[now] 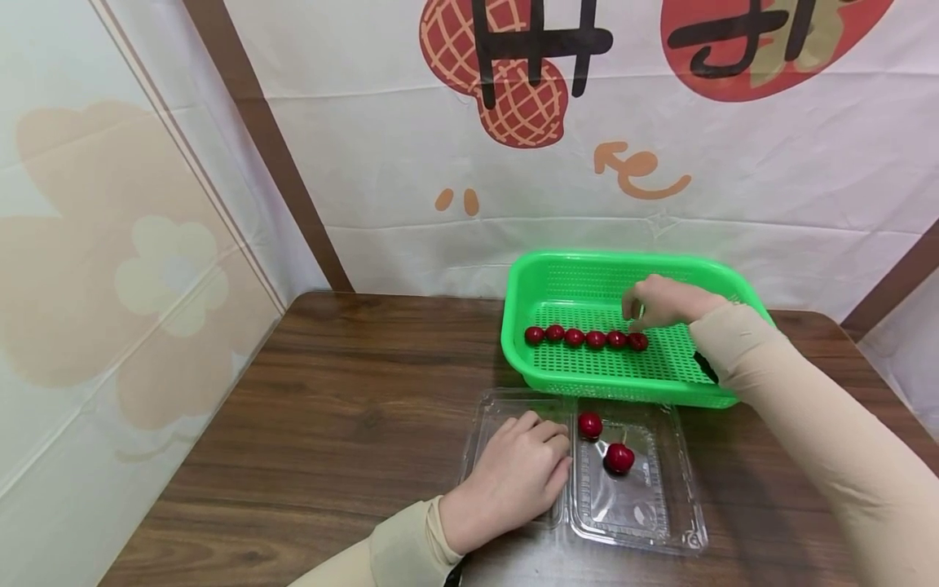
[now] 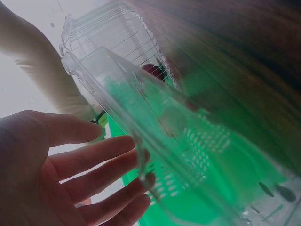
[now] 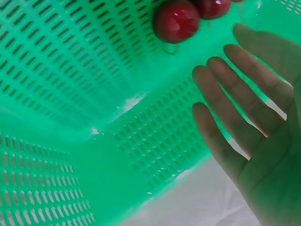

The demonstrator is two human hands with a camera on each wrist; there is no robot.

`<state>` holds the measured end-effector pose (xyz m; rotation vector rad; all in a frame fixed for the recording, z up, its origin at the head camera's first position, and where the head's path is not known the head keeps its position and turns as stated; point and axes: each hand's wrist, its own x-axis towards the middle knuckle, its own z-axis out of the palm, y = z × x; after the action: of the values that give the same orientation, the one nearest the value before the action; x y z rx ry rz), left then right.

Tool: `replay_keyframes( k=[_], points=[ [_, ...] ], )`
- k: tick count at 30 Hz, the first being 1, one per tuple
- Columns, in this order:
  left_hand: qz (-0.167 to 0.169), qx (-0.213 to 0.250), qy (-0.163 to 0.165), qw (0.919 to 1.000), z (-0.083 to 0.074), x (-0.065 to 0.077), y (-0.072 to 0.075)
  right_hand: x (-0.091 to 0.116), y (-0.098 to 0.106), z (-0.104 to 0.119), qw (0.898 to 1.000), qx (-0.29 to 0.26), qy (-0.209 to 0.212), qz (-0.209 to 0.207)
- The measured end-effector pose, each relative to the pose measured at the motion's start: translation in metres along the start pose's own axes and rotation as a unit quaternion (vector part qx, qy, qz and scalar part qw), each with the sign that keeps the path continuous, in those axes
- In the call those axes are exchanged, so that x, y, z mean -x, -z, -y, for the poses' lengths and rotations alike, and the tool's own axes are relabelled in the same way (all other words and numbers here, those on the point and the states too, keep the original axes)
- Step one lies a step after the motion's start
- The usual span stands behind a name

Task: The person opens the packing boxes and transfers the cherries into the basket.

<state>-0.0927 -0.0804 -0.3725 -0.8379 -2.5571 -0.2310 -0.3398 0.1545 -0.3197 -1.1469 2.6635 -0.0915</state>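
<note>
In the head view my right hand (image 1: pixel 671 300) hovers inside the green basket (image 1: pixel 517 306), close over the right end of a row of red cherries (image 1: pixel 596 339). The right wrist view shows the right hand's fingers (image 3: pixel 235 96) extended and spread, with nothing in the palm; the thumb tip is close to one cherry (image 3: pixel 176 21). My left hand (image 1: pixel 513 473) rests on the left half of a clear plastic clamshell box (image 1: pixel 631 522), fingertips near its middle fold. Two cherries (image 1: pixel 619 458) lie in the box's right half.
The basket stands at the back of a brown wooden table (image 1: pixel 315 424), with the clamshell box right in front of it. Behind hangs a white printed cloth (image 1: pixel 367 122). Another pale cloth (image 1: pixel 88 269) borders the left side.
</note>
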Motion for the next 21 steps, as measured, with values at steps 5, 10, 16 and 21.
replay_keyframes(
  k=[5,10,16,21],
  points=[
    [-0.001,0.003,0.000,1.0000,0.000,0.000,0.000,0.004,0.012,0.004,1.000,0.006,0.013,-0.017],
    [-0.005,0.003,-0.002,1.0000,0.000,0.000,-0.001,0.010,0.022,0.010,0.999,0.002,0.021,-0.038],
    [-0.008,0.003,-0.003,1.0000,-0.001,0.000,-0.002,0.019,0.030,0.018,0.998,0.000,0.023,-0.058],
    [-0.007,0.003,-0.003,1.0000,-0.001,0.000,-0.002,0.028,0.034,0.024,0.996,-0.001,0.035,-0.082]
  ],
)
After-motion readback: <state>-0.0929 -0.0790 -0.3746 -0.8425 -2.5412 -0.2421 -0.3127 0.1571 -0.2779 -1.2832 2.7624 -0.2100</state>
